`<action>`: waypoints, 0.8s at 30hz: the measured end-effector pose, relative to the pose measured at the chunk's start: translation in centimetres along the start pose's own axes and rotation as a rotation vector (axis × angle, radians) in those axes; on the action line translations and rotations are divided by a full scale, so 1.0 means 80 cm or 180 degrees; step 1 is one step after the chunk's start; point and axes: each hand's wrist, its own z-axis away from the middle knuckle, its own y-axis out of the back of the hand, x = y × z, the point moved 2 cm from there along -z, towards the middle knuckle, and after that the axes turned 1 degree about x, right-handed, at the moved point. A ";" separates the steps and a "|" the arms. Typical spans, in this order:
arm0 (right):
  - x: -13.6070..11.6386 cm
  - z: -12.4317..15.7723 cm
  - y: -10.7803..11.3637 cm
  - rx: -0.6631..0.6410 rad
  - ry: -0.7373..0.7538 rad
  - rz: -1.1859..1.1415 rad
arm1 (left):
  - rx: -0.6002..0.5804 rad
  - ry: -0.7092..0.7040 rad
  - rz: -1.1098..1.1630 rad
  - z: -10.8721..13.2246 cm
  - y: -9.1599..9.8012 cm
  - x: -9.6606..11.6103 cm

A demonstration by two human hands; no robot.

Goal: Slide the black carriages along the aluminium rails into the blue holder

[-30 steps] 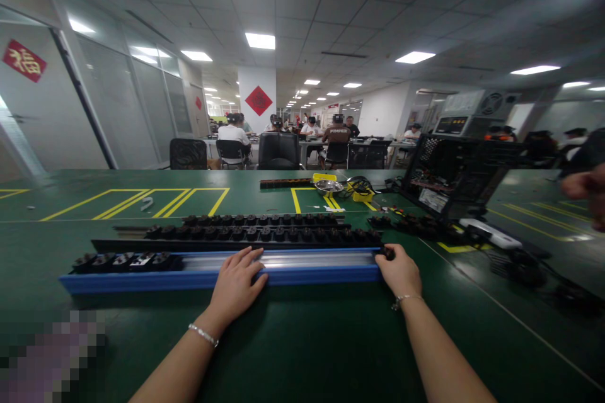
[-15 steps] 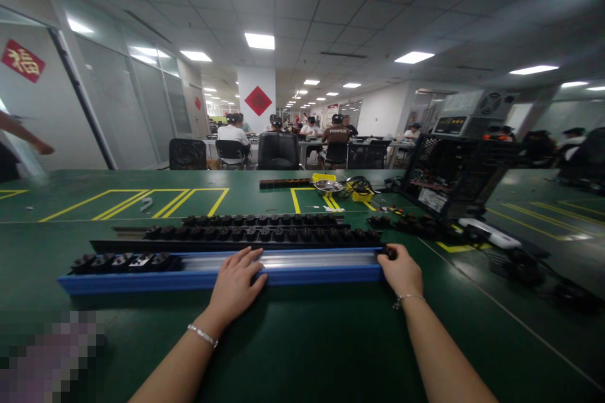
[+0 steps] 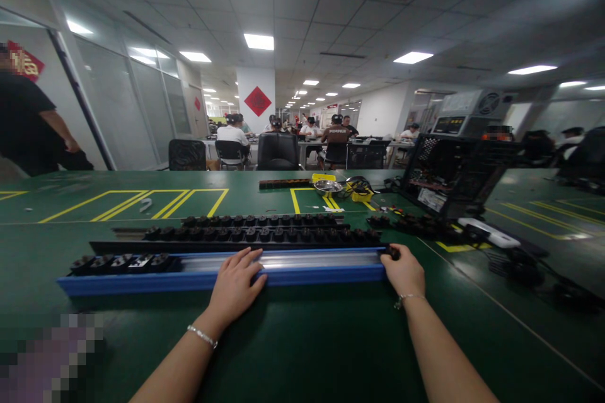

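Observation:
A long blue channel point(image 3: 307, 276) with a shiny metal strip along its inside lies across the green table. Several black socket-like modules point(image 3: 123, 262) sit in a row at its left end. My left hand point(image 3: 236, 281) rests across the channel's middle, fingers stretched out over the strip and thumb by the front wall. At the right end, my right hand point(image 3: 405, 272) pinches a small black module point(image 3: 392, 253), partly hidden by the fingers. It is at the channel's opening; whether it sits inside the channel I cannot tell.
Behind the channel lie black rails carrying rows of black modules point(image 3: 265, 234). Farther back are a metal bowl point(image 3: 328, 187) and a yellow container point(image 3: 362, 196). An opened computer case point(image 3: 456, 170) and a white power strip point(image 3: 489, 233) are on the right. A person point(image 3: 35, 116) is at far left.
My right hand and the module have shifted slightly right, away from the channel's end. My left hand stays put. At far left, a person has come further into view.

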 end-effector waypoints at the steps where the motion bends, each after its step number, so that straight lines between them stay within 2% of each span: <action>1: 0.000 0.000 0.001 0.0003 -0.0014 0.0006 | -0.0006 0.0004 -0.0003 0.000 0.000 0.000; 24: 0.011 -0.008 0.003 0.0192 -0.0080 -0.0006 | -0.0051 -0.0001 0.0024 0.000 -0.001 -0.001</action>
